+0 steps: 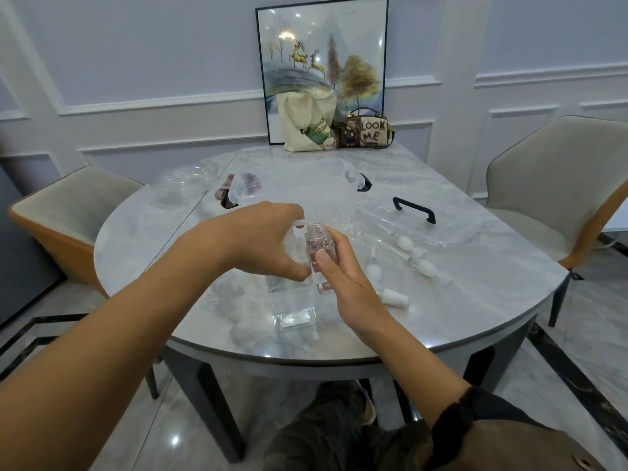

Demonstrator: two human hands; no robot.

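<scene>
A tall clear square bottle (pixel 294 311) stands on the marble table (pixel 458 294) near its front edge. My left hand (pixel 268 239) grips the top of it, where a white pump spout curves out toward the right. Beside it my right hand (pixel 343 277) holds a small clear bottle (pixel 321 256) with pinkish liquid, thumb pressed on its front; its neck is uncapped and sits just under the spout. The two bottles touch or nearly touch.
White pump caps and small bottles (pixel 421 263) lie to the right. A clear lid with a black handle (pixel 414 212) and a clear box (pixel 295 181) lie behind. Bags (pixel 307 124) and a framed picture (pixel 323 62) stand at the back. Chairs (pixel 557 185) flank the table.
</scene>
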